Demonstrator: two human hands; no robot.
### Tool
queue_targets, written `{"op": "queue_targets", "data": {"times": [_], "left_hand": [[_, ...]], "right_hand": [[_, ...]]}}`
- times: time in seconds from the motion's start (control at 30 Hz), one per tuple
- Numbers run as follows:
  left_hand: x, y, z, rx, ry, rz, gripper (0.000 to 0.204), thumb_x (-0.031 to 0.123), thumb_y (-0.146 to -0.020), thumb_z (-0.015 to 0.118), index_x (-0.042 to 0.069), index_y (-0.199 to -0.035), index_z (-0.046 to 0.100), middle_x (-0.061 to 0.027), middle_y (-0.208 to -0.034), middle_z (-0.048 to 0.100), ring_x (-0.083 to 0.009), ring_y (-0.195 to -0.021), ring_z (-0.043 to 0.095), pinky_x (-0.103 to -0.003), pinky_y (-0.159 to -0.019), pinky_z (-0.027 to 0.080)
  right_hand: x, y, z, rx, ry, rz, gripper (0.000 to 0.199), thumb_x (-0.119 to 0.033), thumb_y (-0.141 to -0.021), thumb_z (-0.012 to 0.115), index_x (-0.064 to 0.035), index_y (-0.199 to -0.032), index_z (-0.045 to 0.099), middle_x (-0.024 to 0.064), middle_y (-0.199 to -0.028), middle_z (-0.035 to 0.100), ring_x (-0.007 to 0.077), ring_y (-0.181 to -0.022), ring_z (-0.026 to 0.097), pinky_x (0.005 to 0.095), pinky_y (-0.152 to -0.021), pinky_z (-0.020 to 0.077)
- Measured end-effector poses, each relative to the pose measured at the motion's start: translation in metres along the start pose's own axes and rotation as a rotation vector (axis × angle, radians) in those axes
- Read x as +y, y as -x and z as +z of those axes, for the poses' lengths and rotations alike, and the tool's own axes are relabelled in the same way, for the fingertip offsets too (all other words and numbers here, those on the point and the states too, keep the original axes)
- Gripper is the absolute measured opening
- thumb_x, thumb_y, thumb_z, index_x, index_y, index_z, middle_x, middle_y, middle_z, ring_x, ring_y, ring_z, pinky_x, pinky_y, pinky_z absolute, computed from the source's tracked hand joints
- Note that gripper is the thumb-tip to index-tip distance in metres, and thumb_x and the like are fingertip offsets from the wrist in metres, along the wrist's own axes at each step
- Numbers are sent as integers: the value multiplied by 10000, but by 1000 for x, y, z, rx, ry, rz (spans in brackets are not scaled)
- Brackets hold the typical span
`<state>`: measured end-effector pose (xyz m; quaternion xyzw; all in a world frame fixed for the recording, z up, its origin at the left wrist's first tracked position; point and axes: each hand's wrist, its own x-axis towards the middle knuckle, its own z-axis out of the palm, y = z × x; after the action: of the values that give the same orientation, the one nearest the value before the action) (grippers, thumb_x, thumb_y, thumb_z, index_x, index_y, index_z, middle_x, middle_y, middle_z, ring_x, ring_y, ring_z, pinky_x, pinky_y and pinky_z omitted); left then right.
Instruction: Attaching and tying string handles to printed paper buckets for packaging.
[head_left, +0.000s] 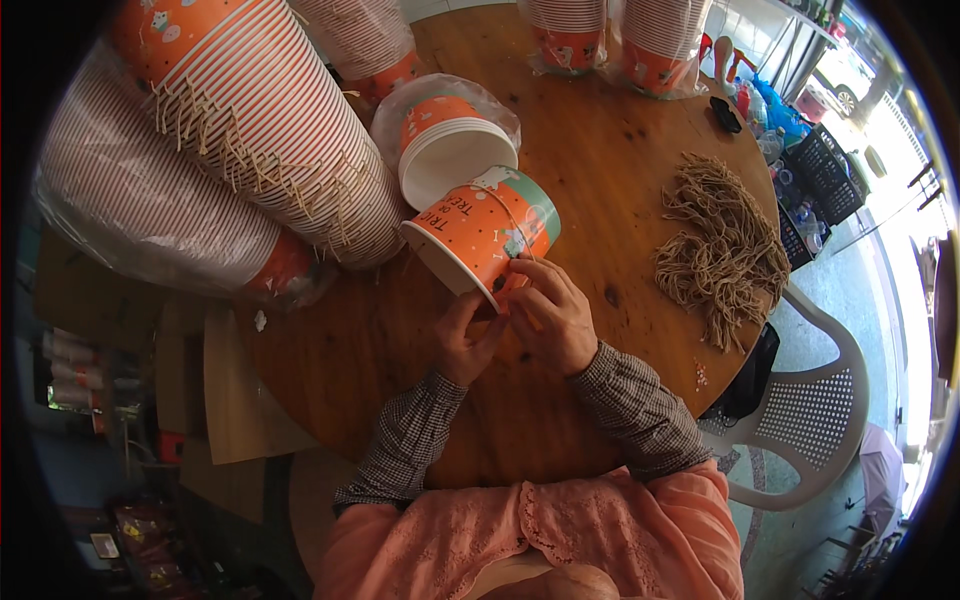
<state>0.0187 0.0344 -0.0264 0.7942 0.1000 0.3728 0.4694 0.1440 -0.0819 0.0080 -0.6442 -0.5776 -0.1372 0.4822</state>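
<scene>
An orange paper bucket point(480, 225) with a green base band and printed figures lies tilted on its side before me, its white mouth facing lower left. Across its side runs a thin twine cord point(508, 212) that ends at my right fingers. My left hand point(468, 338) pinches the bucket's near rim, fingers closed. Close beside it, my right hand point(555, 318) is closed too, its fingertips pressed at the cord's end and the bucket wall near the rim. The exact spot between the fingertips is partly hidden.
Behind the bucket, more buckets point(425, 150) lie in clear plastic. Tall nested bucket stacks point(290, 110) fill the left, one with twine loops along it. Loose twine point(722, 250) is heaped on the round wooden table point(610, 160). A plastic chair point(800, 400) stands at right.
</scene>
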Motion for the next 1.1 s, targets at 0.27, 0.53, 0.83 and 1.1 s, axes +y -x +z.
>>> {"op": "queue_targets", "data": {"times": [0.27,0.53,0.83,1.1], "left_hand": [[6,-4,-1,-27,-75,22,279,37,-835,700,-2,-1095,608,-105,-965,647,-202,-818,662,-305,-721,544],[1,-1,4,8,-5,-15,232,22,-824,707,-14,-1043,642,-108,-1005,636,-199,-865,657,-293,-750,544],[-9,6,5,63,175,-166,208,12,-841,704,-13,-1036,637,-91,-1025,618,-161,-905,638,-290,-798,548],[-6,1,7,69,36,-40,194,-16,-807,711,-21,-997,668,-95,-1028,624,-183,-893,634,-281,-758,525]], "right_hand": [[1,0,1,-6,40,-15,230,-82,-706,708,-83,-921,625,126,-1194,572,339,-1101,581,435,-870,521],[1,2,3,13,59,-8,215,-58,-716,698,-67,-913,613,122,-1179,575,326,-1109,583,419,-855,533],[4,-3,0,-37,-5,23,229,-11,-749,690,-45,-962,614,133,-1187,584,324,-1130,580,407,-888,525],[7,-1,0,-18,51,-19,210,18,-769,681,-38,-961,619,135,-1159,598,333,-1080,600,404,-855,533]]}}
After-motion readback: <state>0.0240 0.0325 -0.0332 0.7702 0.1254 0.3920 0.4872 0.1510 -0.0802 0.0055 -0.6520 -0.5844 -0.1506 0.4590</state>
